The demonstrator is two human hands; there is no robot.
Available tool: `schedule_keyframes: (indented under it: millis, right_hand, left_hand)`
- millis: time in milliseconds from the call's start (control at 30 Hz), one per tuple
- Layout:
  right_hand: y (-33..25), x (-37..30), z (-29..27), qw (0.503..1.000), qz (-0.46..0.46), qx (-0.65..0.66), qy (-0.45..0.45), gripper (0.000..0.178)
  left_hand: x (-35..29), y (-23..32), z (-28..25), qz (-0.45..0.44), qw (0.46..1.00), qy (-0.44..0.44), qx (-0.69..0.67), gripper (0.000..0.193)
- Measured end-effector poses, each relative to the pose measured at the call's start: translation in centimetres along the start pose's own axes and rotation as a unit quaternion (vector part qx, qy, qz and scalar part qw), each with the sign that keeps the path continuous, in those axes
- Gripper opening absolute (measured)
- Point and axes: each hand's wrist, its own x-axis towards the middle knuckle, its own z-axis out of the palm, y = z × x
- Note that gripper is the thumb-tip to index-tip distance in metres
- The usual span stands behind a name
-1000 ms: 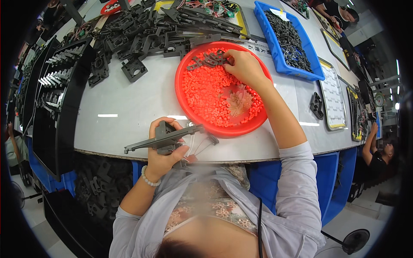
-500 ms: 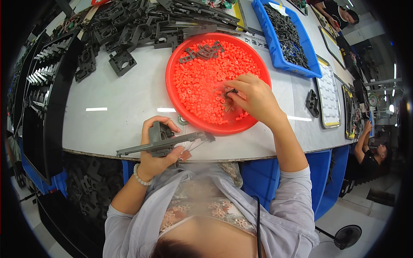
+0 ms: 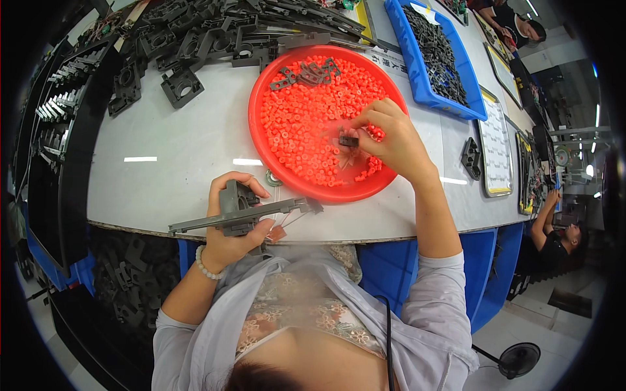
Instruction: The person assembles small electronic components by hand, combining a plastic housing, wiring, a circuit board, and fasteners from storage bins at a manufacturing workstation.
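Red round tray (image 3: 287,171) sits on the white worktable (image 3: 169,163), near the front edge, filled with small orange-red beads (image 3: 306,124) and a few grey clips (image 3: 306,73) at its far rim. Behind it spreads a heap of dark grey plastic frames (image 3: 195,45), and to the right stands a blue bin (image 3: 443,65) of dark parts. Just in front of the tray, the left hand (image 3: 231,228) is wrapped around a long grey bracket (image 3: 241,212), held level at the table edge. Over the beads, the right hand (image 3: 391,140) pinches a small dark piece (image 3: 349,140) between its fingertips.
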Motion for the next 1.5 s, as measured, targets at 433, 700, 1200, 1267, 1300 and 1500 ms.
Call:
schedule_keyframes:
  millis: [433,700,1200,1267,1300,1500]
  right_hand:
    - [-0.3,-1.3,0.6,0.996,-0.042,-0.079,-0.003,0.015]
    - [-0.5,-2.5,1.3,0.991,-0.066,-0.113,0.029,0.018]
    - [-0.7,1.8,3.2,0.992,-0.108,-0.045,-0.041,0.012]
    - [-0.8,2.0,3.3,0.992,-0.109,-0.033,-0.047,0.012]
    - [-0.8,2.1,3.2,0.992,-0.109,-0.033,-0.047,0.012]
    - [-0.5,2.3,2.4,0.992,-0.098,-0.036,-0.072,0.012]
  left_hand:
    - [0.0,0.0,0.0,-0.008,1.0,-0.005,0.003,0.062]
    - [0.0,-0.1,-0.2,-0.007,1.0,-0.007,0.007,0.063]
    - [-0.1,0.1,-0.2,-0.005,1.0,-0.012,0.008,0.062]
    - [-0.1,0.1,-0.2,-0.001,1.0,-0.014,0.01,0.062]
    - [-0.1,0.1,-0.2,-0.002,1.0,-0.013,0.01,0.062]
    - [0.0,0.0,-0.2,-0.005,1.0,-0.014,0.006,0.062]
